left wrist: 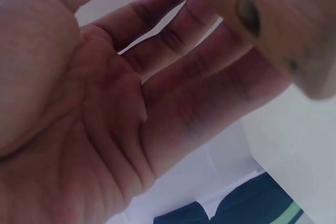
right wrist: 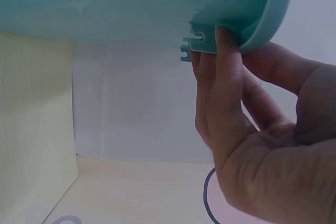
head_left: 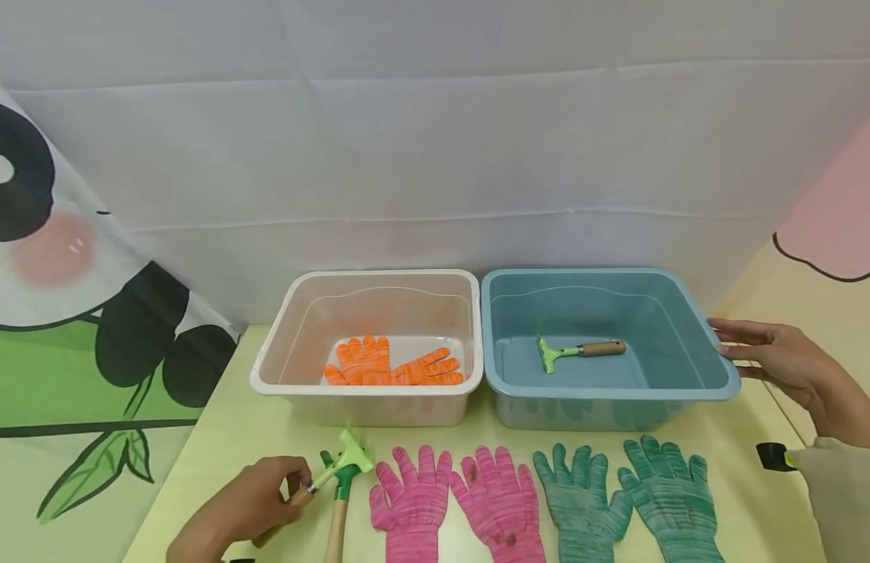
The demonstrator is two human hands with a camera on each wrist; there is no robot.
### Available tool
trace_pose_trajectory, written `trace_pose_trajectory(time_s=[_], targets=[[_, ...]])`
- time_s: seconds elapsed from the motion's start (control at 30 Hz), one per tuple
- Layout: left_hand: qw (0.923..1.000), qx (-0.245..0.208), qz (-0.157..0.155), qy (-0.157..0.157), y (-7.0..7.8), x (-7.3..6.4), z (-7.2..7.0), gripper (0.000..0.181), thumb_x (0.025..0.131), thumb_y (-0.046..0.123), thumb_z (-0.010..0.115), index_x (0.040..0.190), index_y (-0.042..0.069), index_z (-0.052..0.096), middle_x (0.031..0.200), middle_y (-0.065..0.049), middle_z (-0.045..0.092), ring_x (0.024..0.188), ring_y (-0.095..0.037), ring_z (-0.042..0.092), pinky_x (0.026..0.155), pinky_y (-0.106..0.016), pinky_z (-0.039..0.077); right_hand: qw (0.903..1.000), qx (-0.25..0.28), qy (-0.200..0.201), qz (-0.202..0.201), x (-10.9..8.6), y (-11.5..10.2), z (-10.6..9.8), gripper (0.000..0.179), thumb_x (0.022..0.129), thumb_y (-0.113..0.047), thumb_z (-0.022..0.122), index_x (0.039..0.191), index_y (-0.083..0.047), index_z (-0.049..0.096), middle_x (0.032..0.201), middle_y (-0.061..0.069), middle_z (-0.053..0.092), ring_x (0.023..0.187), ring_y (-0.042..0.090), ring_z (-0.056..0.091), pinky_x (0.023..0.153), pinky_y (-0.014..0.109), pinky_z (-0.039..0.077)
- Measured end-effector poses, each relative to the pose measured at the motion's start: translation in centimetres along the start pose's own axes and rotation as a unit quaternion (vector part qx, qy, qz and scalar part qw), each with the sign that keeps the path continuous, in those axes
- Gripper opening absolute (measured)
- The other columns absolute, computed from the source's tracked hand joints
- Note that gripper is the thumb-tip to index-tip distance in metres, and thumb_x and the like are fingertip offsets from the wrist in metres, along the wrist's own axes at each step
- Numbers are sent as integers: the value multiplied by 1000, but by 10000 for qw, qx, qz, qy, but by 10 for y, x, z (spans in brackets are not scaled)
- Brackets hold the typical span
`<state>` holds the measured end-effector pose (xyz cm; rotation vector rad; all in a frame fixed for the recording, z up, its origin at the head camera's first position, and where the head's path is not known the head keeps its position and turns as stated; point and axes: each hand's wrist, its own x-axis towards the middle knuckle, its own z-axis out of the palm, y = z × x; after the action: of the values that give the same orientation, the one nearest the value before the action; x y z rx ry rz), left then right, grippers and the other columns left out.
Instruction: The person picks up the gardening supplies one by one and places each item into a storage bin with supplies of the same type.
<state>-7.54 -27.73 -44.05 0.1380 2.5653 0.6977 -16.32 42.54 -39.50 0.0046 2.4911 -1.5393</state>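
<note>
In the head view my left hand point(head_left: 255, 500) grips the wooden handle of a small hand rake point(head_left: 352, 453) with a light green head. That head overlaps the dark green head of a second wooden-handled tool point(head_left: 338, 524) lying on the table. The wrist view shows the handle end point(left wrist: 294, 30) across the left fingers. At the far right, my right hand point(head_left: 790, 360) pinches the side rim of the blue bin point(head_left: 611, 393), thumb on one side and fingers beneath the lip. Inside that bin lies another small green rake point(head_left: 583, 349) with a wooden handle.
A white bin point(head_left: 364, 407) stands left of the blue one, with orange gloves point(head_left: 364, 360) in it. Along the table's front lie pink gloves point(head_left: 414, 500) and green gloves point(head_left: 583, 500). A white cloth point(head_left: 435, 156) hangs behind the bins.
</note>
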Motion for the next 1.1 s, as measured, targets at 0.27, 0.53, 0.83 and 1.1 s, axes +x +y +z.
trace_pose_trajectory(time_s=[0.27, 0.53, 0.83, 1.1], targets=[[9990, -149, 406, -108, 15, 6, -3, 27, 82, -3, 83, 92, 15, 65, 83, 3, 60, 66, -18, 55, 56, -31, 48, 9997, -240, 50, -2, 0, 2, 1, 62, 107, -14, 64, 164, -8, 39, 114, -45, 49, 98, -18, 59, 78, 22, 58], [9928, -274, 1144, -246, 22, 10, -3, 20, 87, 1, 78, 91, 16, 65, 81, 5, 59, 55, -10, 52, 53, -28, 45, 9994, -334, 32, 1, 0, 1, 1, 61, 109, -16, 61, 164, -4, 36, 114, -45, 48, 99, -17, 59, 78, 22, 58], [9821, -393, 1798, -408, 33, 18, 0, 27, 82, -2, 83, 90, 17, 65, 83, 9, 60, 57, -3, 52, 58, -26, 47, 9990, -418, 67, 111, 0, -2, 2, 62, 111, -17, 58, 164, 1, 32, 113, -45, 46, 99, -19, 56, 79, 22, 58], [9745, -385, 2132, -578, 47, 23, 2, 30, 79, -8, 79, 94, 15, 67, 82, 10, 59, 63, -2, 55, 61, -25, 51, 9992, -369, 84, 121, 0, -1, 2, 64, 110, -19, 59, 164, 0, 32, 113, -46, 46, 98, -21, 55, 79, 21, 58]])
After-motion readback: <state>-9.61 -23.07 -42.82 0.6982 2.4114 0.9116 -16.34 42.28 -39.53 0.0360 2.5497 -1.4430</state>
